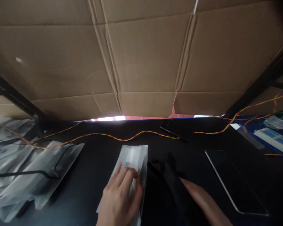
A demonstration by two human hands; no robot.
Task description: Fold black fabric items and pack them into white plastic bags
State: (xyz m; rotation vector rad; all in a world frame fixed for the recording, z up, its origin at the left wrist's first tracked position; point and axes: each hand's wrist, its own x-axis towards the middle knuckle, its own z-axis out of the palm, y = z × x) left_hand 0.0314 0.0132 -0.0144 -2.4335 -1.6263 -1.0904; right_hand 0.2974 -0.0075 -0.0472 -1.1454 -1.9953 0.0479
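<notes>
A translucent plastic bag [132,156] lies on the black table, and my left hand [122,194] rests on it with its fingers bent and pressed together. To the right of the bag, my right hand [200,197] is around a blurred black object [171,179]. That object covers most of its fingers, and its exact kind is too blurred to tell. A phone-like device [235,182] with a dark face and pale edge lies to the right of my right hand.
More plastic bags [44,169] are heaped at the left. A red-yellow twisted wire [129,138] crosses the table [96,175], passing by a dark phone [175,129]. Cardboard [146,62] stands behind, between black frame bars [257,81]. A white-blue item [274,138] lies at right.
</notes>
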